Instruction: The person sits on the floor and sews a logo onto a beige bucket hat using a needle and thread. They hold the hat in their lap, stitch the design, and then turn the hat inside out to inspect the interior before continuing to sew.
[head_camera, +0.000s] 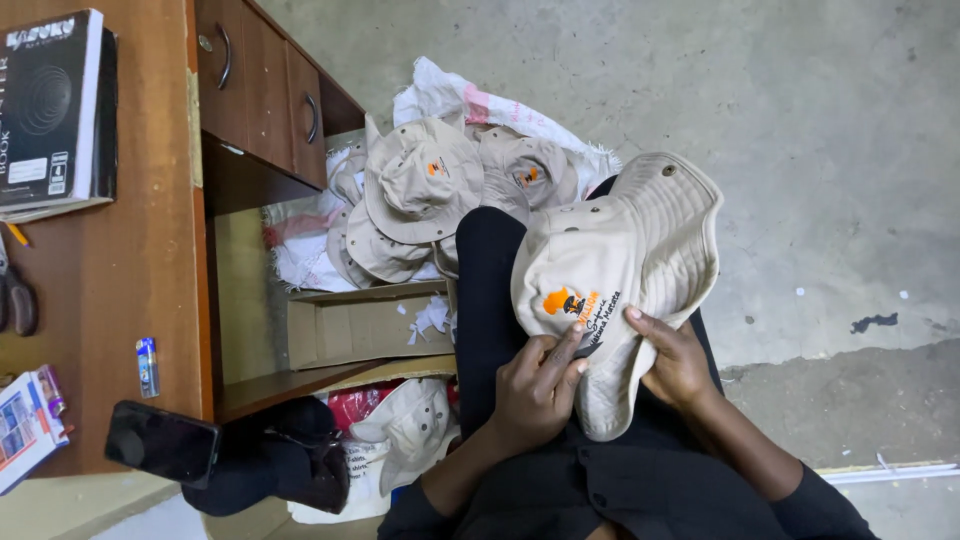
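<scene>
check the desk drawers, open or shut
Shut: both drawers sit flush in the wooden desk, handles showing.

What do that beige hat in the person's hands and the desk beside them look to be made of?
The beige hat looks like matte woven cotton or canvas: rows of stitching ring the floppy brim, and it bends softly under the left hand and right hand. Its orange emblem seems embroidered. The desk looks like reddish-brown wood or wood-look laminate, smooth with faint grain; which one is unclear.
</scene>
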